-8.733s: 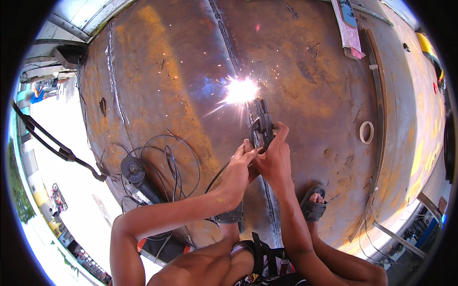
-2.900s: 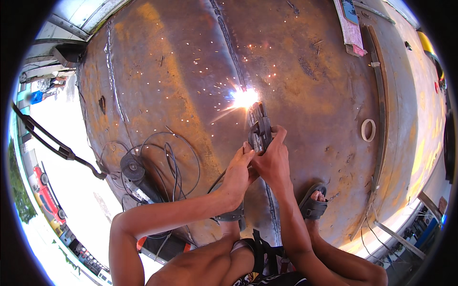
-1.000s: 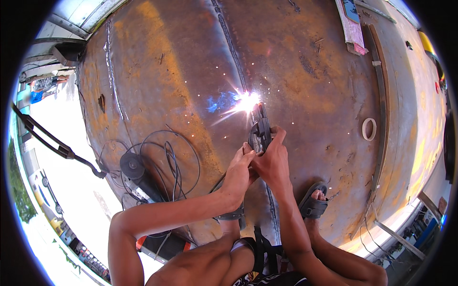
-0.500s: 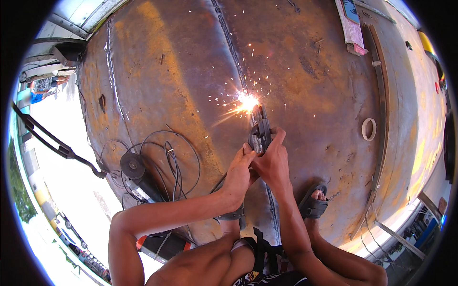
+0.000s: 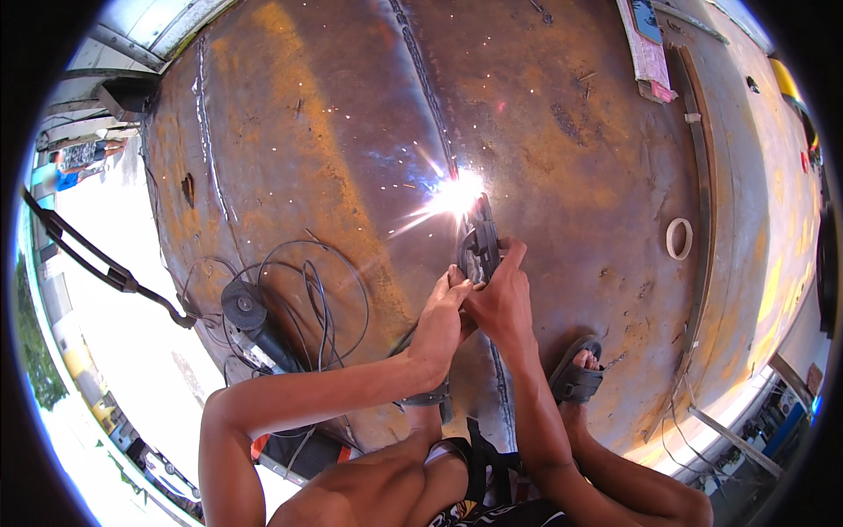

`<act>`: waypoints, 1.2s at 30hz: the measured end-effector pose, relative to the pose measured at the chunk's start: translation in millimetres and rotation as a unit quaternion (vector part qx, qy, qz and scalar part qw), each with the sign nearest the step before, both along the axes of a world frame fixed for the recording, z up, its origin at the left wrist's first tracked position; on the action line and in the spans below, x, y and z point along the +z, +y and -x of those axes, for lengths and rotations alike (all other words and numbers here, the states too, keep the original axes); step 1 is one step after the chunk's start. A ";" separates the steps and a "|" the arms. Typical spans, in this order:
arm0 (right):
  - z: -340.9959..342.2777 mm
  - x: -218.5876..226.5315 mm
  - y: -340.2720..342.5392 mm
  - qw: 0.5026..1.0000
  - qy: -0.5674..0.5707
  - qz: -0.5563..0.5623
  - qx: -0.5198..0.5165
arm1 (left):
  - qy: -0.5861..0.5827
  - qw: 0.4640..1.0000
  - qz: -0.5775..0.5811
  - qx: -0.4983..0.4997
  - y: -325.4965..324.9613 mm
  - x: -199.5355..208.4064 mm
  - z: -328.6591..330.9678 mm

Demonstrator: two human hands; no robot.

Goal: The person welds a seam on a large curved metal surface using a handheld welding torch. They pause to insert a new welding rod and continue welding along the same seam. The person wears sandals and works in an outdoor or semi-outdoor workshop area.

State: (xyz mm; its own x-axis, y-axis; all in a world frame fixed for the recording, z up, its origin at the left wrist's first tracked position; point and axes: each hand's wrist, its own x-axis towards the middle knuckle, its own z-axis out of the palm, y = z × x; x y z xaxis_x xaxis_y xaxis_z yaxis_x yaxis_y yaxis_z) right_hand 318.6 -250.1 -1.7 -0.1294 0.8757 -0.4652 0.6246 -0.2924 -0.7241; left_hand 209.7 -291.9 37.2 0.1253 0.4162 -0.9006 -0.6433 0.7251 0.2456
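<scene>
A dark welding electrode holder (image 5: 480,248) is gripped by both hands, its jaws pointing away from me. My right hand (image 5: 503,303) is closed around its right side and lower end. Pressed against the right, my left hand (image 5: 437,321) is closed on the holder's near left side. Beyond the jaws, a white welding arc (image 5: 458,192) glares and throws sparks, hiding the electrode's tip. It burns on a seam with a dark weld bead (image 5: 423,79), which runs lengthwise along the rusty steel plate (image 5: 580,263) and passes under my hands.
An angle grinder (image 5: 260,329) lies at left amid looped black cable (image 5: 322,303). A tan ring (image 5: 679,239) and a long metal strip (image 5: 705,193) are on the right. A phone (image 5: 645,21) rests at the far right. My sandalled right foot (image 5: 580,373) stands beside the seam.
The arc has grown brighter and whiter, with bluish haze at its left, and the sparks are scattered differently. Both hands keep nearly the same place and grip.
</scene>
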 end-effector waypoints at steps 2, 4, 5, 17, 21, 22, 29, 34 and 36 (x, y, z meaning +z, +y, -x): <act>0.3 3.0 1.4 1.000 -0.001 0.009 -0.002 | 0.004 1.000 0.000 0.001 -0.2 0.1 -0.3; -0.1 3.5 1.8 1.000 0.001 0.012 -0.003 | 0.006 1.000 0.003 0.007 2.2 3.0 -0.9; -0.4 2.3 1.2 1.000 0.004 0.011 -0.003 | 0.007 1.000 0.006 0.004 2.3 3.0 -0.8; -2.2 -1.5 -3.0 1.000 0.003 -0.013 -0.001 | 0.006 1.000 0.021 0.004 0.5 2.9 -1.5; -2.9 -1.0 -2.8 1.000 -0.003 0.004 0.002 | 0.005 1.000 0.020 0.006 0.5 3.4 -1.9; -3.1 -1.4 -3.1 1.000 0.002 0.001 0.001 | 0.004 1.000 0.013 0.004 0.0 3.0 -1.7; -3.4 -3.0 -4.3 1.000 0.010 -0.012 -0.001 | 0.002 1.000 0.004 0.009 -3.2 1.1 -2.4; -3.8 -3.0 -4.6 1.000 0.006 -0.004 0.001 | 0.005 1.000 -0.010 0.002 -4.9 -0.9 -2.4; -3.3 -3.7 -5.4 1.000 -0.006 -0.021 0.003 | 0.007 1.000 -0.003 -0.006 -3.1 0.8 -1.8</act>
